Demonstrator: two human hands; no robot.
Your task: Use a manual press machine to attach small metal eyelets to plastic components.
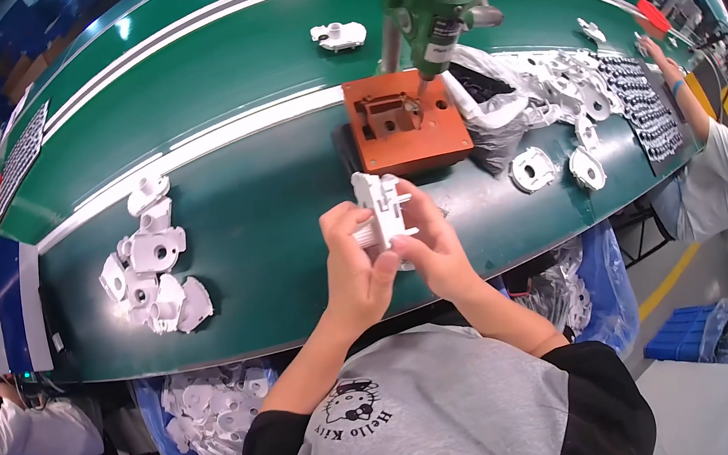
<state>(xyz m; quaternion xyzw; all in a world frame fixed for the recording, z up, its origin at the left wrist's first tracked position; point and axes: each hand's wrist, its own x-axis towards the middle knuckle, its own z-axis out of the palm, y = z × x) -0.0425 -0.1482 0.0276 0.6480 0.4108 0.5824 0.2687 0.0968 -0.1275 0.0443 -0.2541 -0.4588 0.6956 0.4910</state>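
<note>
A white molded plastic housing [386,208] is held upright between both my hands, above the near edge of the green bench. My left hand [355,262] grips its left side, with the thumb near the bottom. On the other side my right hand [432,245] wraps round it, thumb pressed on the lower part. Small pegs stick out of the housing toward the right. Just beyond my hands stands an orange fixture block [413,148] with a recess in its top. Over that block hangs the green press head [437,25].
To the left lies a cluster of white housings [149,252]. More white parts [585,88] and a plastic bag [498,111] spread on the right, beside a tray of small dark parts [644,102]. One housing [340,36] sits on the far belt. Blue-lined bins [155,422] stand below the bench; co-workers sit either side.
</note>
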